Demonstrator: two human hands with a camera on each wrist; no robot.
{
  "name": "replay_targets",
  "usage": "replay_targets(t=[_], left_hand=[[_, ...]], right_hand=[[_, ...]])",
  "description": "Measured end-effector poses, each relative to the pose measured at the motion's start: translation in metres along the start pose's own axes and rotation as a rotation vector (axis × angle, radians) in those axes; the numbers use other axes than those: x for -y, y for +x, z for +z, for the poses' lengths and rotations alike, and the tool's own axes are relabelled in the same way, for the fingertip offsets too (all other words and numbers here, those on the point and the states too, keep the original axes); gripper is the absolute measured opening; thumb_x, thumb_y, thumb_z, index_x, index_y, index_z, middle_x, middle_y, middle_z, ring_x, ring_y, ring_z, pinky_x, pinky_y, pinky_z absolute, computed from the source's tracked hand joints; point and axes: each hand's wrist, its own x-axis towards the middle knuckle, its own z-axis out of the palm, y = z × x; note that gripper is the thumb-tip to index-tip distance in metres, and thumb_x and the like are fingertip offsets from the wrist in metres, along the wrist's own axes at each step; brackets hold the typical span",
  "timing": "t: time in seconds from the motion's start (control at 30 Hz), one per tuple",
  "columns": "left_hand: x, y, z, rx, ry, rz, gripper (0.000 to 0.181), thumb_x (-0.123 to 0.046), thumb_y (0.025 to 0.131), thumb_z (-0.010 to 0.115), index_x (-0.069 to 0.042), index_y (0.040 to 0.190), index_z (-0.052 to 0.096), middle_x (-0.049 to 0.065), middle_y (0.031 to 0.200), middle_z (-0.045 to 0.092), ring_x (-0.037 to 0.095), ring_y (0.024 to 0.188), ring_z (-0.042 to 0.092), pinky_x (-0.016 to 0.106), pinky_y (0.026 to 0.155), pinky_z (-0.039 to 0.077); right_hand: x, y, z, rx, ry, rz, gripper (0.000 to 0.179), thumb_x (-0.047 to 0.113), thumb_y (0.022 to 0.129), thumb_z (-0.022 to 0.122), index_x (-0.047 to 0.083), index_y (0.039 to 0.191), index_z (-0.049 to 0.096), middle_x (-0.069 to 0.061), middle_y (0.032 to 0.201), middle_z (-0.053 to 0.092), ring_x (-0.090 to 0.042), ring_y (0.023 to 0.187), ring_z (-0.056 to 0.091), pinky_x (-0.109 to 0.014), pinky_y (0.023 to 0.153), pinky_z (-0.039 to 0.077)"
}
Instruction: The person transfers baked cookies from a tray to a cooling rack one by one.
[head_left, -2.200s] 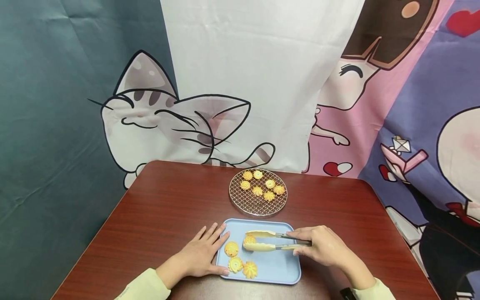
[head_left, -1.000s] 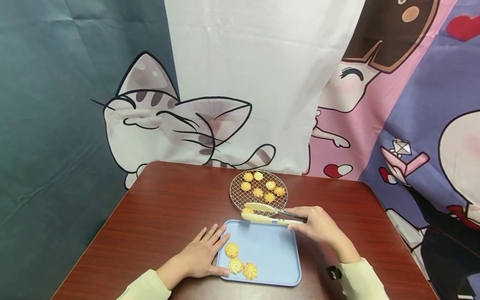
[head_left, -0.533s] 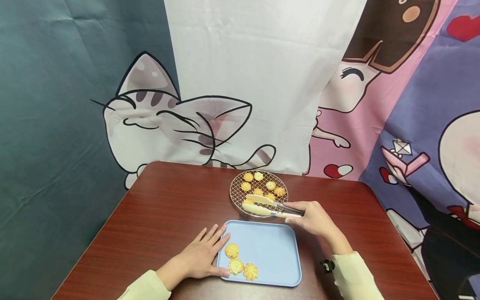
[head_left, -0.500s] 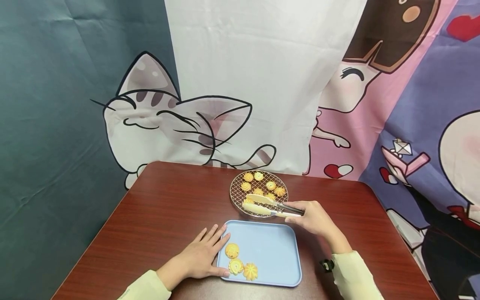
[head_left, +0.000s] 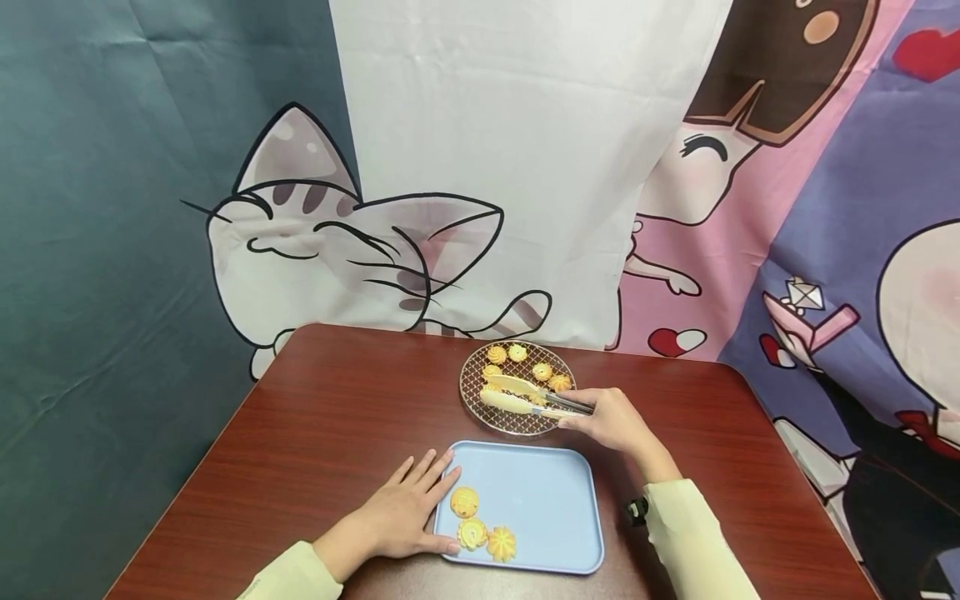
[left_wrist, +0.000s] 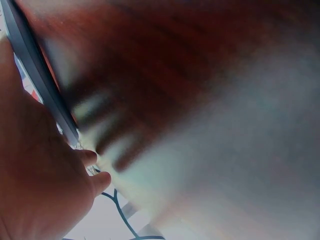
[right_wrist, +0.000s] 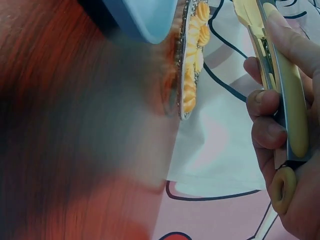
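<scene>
A cartoon-printed curtain (head_left: 540,150) hangs beyond the brown table (head_left: 352,400). Tongs (head_left: 510,402), gripped in the right hand (head_left: 611,419), block part of the round wire rack (head_left: 473,402) at the blue tray (head_left: 555,504)'s twelve o'clock, hiding some rack cookies (head_left: 542,372). Three tray cookies (head_left: 472,533) lie toward eight o'clock; the left hand (head_left: 405,508), fingers spread, touches the nine-o'clock edge.

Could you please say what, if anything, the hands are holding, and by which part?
The right hand grips the tongs around their handles. The left hand, spread at the edge of the blue tray, grips nothing.
</scene>
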Motion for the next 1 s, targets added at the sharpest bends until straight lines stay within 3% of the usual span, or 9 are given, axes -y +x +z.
replay_targets(t=[0.7, 0.9, 1.0], left_hand=[[0.0, 0.0, 0.001, -0.006, -0.004, 0.005, 0.107, -0.086, 0.083, 0.044, -0.015, 0.162, 0.027, 0.01, 0.17, 0.015, 0.038, 0.154, 0.02, 0.059, 0.121, 0.022], [-0.001, 0.001, 0.0, -0.006, -0.007, -0.001, 0.107, -0.085, 0.083, 0.046, -0.015, 0.161, 0.028, 0.01, 0.17, 0.015, 0.038, 0.154, 0.02, 0.059, 0.121, 0.022], [-0.001, 0.001, 0.0, -0.007, -0.006, 0.001, 0.106, -0.085, 0.084, 0.047, -0.015, 0.161, 0.029, 0.01, 0.17, 0.016, 0.038, 0.153, 0.02, 0.059, 0.121, 0.022]], right_hand=[[-0.01, 0.026, 0.016, 0.08, -0.033, 0.033, 0.048, 0.036, 0.08, 0.086, 0.021, 0.125, 0.075, 0.001, 0.086, 0.077, -0.013, 0.068, 0.053, -0.032, 0.068, 0.045], [-0.01, 0.029, 0.017, 0.082, -0.051, 0.047, 0.048, 0.037, 0.08, 0.086, 0.023, 0.125, 0.075, -0.001, 0.093, 0.077, -0.014, 0.074, 0.056, -0.033, 0.07, 0.046], [-0.01, 0.03, 0.018, 0.09, -0.047, 0.054, 0.048, 0.037, 0.08, 0.086, 0.023, 0.125, 0.075, 0.002, 0.088, 0.076, -0.014, 0.073, 0.055, -0.032, 0.069, 0.045]])
